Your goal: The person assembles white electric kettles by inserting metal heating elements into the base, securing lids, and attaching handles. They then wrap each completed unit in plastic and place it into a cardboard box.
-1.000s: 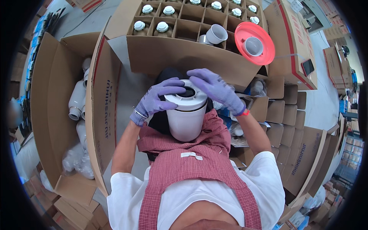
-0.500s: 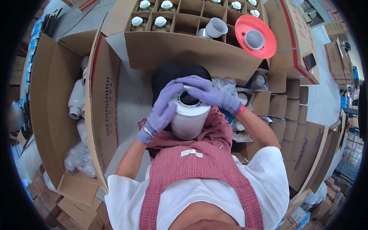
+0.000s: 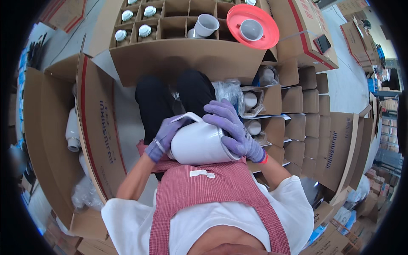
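Note:
A white jug (image 3: pixel 197 144) with a looped handle (image 3: pixel 187 117) lies on its side across my lap, just above the red checked apron (image 3: pixel 221 178). My left hand (image 3: pixel 165 135), in a purple glove, closes round its left end near the handle. At the opposite end my right hand (image 3: pixel 231 129), gloved the same way, grips the rim, fingers spread over the edge. The jug's opening faces right, and its inside is hidden from this angle. Part of my left fingers is out of sight behind the jug.
Ahead stands a divided carton (image 3: pixel 182 59) with several white-capped bottles (image 3: pixel 144 30), grey cups (image 3: pixel 207 25) and a red round tray (image 3: pixel 272 29). On the left, an open carton (image 3: pixel 46 140) holds white vessels (image 3: pixel 73 131). Cardboard dividers (image 3: pixel 293 127) and wrapped pieces (image 3: pixel 250 100) sit at right.
The jug has tipped from upright, opening up, onto its side with its opening toward the right. My right hand has moved down to its rim; my left has shifted to the other end.

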The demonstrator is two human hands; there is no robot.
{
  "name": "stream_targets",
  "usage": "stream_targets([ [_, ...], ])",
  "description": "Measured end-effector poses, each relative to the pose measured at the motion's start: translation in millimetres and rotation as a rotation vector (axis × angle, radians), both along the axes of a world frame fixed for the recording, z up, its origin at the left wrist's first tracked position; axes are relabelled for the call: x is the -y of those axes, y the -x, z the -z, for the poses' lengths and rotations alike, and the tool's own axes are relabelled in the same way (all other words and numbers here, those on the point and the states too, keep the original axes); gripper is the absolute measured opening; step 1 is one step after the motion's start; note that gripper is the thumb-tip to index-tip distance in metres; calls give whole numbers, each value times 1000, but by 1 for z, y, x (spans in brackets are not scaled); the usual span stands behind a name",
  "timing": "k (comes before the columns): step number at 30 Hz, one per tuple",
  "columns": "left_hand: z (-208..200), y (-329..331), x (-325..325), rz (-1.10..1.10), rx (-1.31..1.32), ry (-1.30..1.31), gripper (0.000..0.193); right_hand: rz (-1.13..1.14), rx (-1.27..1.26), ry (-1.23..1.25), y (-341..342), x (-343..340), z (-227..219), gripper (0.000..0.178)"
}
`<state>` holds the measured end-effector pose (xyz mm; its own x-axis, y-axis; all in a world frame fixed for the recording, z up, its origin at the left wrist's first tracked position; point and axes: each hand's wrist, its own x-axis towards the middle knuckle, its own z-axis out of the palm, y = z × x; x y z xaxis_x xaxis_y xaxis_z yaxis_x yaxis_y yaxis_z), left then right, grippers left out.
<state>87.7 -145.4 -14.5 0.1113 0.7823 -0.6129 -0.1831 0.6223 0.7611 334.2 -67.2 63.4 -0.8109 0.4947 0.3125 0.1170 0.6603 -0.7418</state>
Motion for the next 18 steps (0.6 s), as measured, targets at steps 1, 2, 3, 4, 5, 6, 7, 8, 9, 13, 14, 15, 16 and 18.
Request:
stream_targets([
  [1,-15,7,-3,-50,-45,-410,26,186,-123,392,4,-6,7,54],
  [2,-42,10,-16,120,-454,-782,26,384,-249,800,9,-5,22,53],
  [3,-71,9,-25,287,-867,-1141,26,473,-277,904,9,-4,35,49],
  [4,-93,-2,-28,448,-909,-1255,32,578,-319,1000,7,-2,43,46],
  [5,-101,-7,-32,422,-951,-1277,30,558,-263,773,4,-13,52,41],
  [6,-92,1,-37,273,-761,-1141,29,535,-202,553,-1,-24,56,37],
  [7,-84,9,-44,132,-566,-1003,28,511,-142,332,-6,-34,57,34],
  [8,-95,8,-46,-58,-150,-307,31,419,-208,274,-6,-36,52,34],
  [9,-79,16,-51,-45,-207,-253,31,323,-284,205,1,-39,33,34],
  [13,-104,-5,-53,244,-859,-1181,27,474,-349,899,7,-46,42,45],
  [14,-106,-5,-59,242,-855,-1201,25,481,-469,1270,7,-60,41,45],
  [15,-107,-5,-64,239,-852,-1221,24,515,-472,1135,6,-66,38,45],
  [16,-103,0,-66,121,-545,-812,25,561,-472,995,6,-71,33,45],
  [18,-81,14,-67,-45,-15,-357,31,552,-274,120,13,-71,11,47],
])
